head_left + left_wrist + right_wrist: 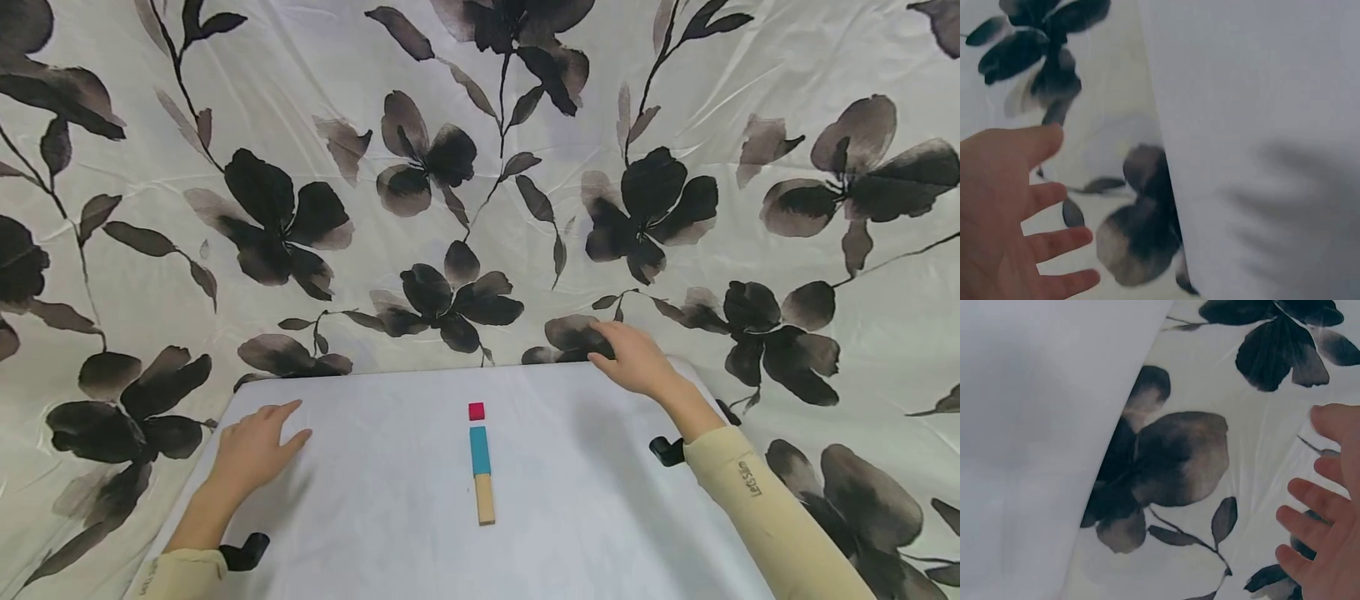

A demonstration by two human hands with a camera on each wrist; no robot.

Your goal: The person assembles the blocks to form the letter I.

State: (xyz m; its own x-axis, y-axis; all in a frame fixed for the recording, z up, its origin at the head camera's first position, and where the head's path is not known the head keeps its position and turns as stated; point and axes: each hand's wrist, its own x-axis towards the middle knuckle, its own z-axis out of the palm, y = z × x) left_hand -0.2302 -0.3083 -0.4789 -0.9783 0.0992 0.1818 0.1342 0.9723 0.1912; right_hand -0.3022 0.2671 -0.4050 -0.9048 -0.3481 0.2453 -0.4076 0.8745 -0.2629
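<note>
On the white table [375,500], a small red cube [476,411] lies just beyond a blue block [480,451]. A natural wood block [485,499] continues the line toward the near side, end to end with the blue one. My left hand [253,446] hovers over the table's left part, fingers spread and holding nothing; the left wrist view shows the same hand [1016,212] with its fingers apart. Above the far right corner is my right hand [633,358], also holding nothing. Its loosely extended fingers [1310,528] show in the right wrist view.
Floral cloth [540,275] with dark flowers surrounds the table at the back and sides. Each wrist wears a dark strap with a protruding camera part, one on the left [246,552] and one on the right [666,451]. Soft arm shadows fall on the tabletop.
</note>
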